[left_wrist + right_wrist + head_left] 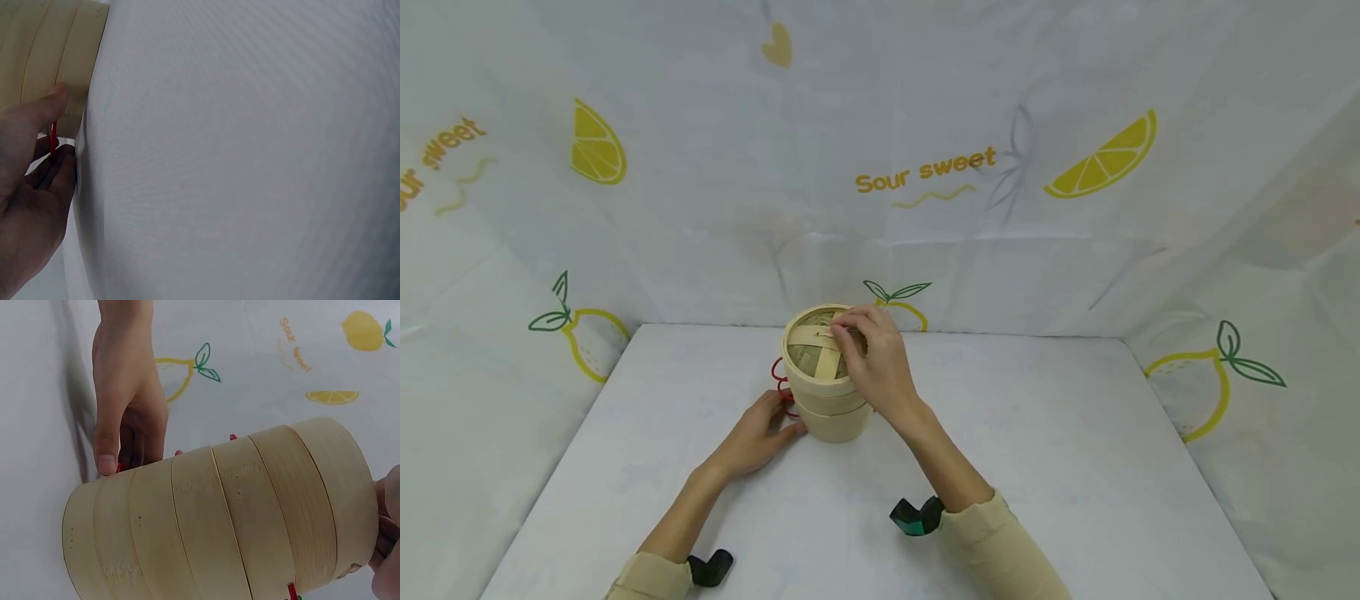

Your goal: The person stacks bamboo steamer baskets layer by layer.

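A tall stack of round bamboo steamer baskets (832, 424) stands on the white table, a woven lid (806, 360) on top. Red loops (778, 368) stick out from its left side. Low on that side is my left hand (758, 435), its thumb at the wall of the lowest basket. In the left wrist view, a red loop (53, 136) lies between that thumb and the curled fingers. My right hand (878, 354) reaches over the lid from the right and pinches the small handle at its centre. Its fingertips partly cover the handle.
The white table (1037, 450) ends at the back against a hanging sheet (715, 167) printed with lemons, which also rises at both sides. Another red piece (292, 591) with a bit of green shows on the stack's opposite side. Black camera straps (917, 517) sit at both wrists.
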{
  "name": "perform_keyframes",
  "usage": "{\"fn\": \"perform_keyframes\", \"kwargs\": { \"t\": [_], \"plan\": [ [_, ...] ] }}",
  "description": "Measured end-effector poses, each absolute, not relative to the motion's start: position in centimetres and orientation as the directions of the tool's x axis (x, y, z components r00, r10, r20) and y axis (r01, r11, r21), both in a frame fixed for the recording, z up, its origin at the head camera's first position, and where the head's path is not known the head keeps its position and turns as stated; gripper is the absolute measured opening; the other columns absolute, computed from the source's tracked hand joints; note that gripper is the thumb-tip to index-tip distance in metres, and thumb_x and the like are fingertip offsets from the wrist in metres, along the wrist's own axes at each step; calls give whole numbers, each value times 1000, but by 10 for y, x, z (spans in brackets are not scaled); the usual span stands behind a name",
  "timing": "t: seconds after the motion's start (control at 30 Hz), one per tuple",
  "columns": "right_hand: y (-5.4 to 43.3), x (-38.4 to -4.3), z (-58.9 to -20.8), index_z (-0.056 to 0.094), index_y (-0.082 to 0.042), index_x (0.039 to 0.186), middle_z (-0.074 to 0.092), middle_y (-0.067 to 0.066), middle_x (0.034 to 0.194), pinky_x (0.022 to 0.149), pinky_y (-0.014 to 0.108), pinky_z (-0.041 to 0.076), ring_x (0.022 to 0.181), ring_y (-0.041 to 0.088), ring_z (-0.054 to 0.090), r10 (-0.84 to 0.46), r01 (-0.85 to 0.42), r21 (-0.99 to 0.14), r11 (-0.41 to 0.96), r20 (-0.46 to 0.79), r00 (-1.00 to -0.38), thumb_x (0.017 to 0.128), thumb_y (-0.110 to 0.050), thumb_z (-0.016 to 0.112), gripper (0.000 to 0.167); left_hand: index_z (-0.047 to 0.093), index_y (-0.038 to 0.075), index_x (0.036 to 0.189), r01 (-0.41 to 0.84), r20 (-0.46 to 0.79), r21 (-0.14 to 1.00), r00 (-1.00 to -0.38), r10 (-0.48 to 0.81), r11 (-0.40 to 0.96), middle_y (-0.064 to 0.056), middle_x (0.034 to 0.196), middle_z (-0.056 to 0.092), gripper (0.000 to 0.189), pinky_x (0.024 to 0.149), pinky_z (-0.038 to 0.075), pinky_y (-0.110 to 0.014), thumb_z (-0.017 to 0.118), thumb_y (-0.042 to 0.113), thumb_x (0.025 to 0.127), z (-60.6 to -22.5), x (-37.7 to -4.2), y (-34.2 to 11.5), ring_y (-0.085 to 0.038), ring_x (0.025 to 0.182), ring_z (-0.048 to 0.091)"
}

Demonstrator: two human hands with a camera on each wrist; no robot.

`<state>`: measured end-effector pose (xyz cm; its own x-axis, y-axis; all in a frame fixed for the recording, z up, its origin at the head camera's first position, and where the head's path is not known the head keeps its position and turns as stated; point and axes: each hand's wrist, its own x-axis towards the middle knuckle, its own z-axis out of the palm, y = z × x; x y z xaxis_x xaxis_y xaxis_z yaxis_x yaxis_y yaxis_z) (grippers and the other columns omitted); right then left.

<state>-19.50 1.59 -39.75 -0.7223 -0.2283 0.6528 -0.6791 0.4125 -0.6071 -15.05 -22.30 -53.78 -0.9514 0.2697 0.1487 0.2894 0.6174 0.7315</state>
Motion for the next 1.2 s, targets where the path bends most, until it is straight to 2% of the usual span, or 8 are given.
{"fn": "perform_keyframes", "kwargs": {
  "t": [0.3, 0.5, 0.67, 0.93, 1.2],
  "plan": [
    [32, -192, -396, 78, 5, 106, 74, 19, 113, 103, 46, 61, 114, 35, 69, -173, -728, -574, 375, 728, -663, 103, -5, 73, 12, 59, -5, 144, 299, 164, 730, -950, 267, 615, -18, 138, 67, 52, 119, 54, -58, 79, 17, 101, -534, -148, -222, -38, 139, 63],
    [41, -191, -401, 78, 4, 104, 74, 18, 111, 100, 42, 61, 110, 34, 70, -157, -742, -570, 352, 746, -647, 102, -4, 73, 10, 59, -5, 144, 305, 165, 729, -947, 275, 613, -17, 138, 66, 51, 119, 54, -57, 78, 17, 101, -535, -149, -220, -37, 138, 64],
    [50, -187, -401, 79, 3, 105, 75, 18, 112, 105, 42, 59, 113, 34, 71, -138, -746, -579, 328, 752, -644, 101, -3, 75, 9, 59, -5, 144, 302, 165, 736, -948, 272, 606, -18, 138, 66, 51, 119, 53, -56, 78, 16, 101, -535, -149, -219, -38, 138, 63],
    [68, -178, -398, 79, 3, 107, 75, 17, 113, 107, 44, 60, 117, 35, 71, -129, -739, -560, 375, 758, -639, 100, -3, 76, 10, 59, -6, 144, 296, 161, 744, -949, 270, 599, -19, 138, 66, 52, 120, 53, -56, 78, 15, 101, -534, -149, -218, -39, 139, 63],
    [94, -175, -411, 79, 3, 106, 75, 16, 110, 104, 29, 58, 111, 32, 71, -109, -724, -543, 425, 763, -637, 97, 2, 78, 9, 58, -7, 144, 273, 154, 781, -956, 251, 562, -23, 141, 64, 52, 120, 52, -56, 78, 13, 101, -536, -147, -220, -45, 141, 62]
  ]
}}
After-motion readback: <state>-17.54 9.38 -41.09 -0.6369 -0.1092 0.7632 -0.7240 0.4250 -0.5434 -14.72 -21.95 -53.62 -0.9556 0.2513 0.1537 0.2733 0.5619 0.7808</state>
